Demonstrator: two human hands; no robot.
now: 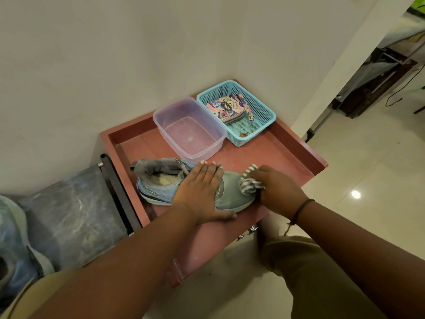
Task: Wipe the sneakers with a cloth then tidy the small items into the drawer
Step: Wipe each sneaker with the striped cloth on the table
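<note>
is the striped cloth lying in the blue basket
No, the right hand grips the striped cloth against the sneaker toe.

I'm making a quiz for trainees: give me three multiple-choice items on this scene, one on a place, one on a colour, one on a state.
1. Where does the floral pouch lie?
A. in the basket
B. in the clear tub
C. on the floor

2. What colour is the basket?
A. red
B. turquoise
C. black

3. What is the right hand doing?
A. hanging idle
B. holding the striped cloth against the sneaker
C. lifting the tub

Answers:
1 A: the pouch sits inside the mesh walls.
2 B: its plastic mesh is turquoise.
3 B: its fingers grip the cloth at the toe, while the left hand lies flat on the sneaker.
</note>
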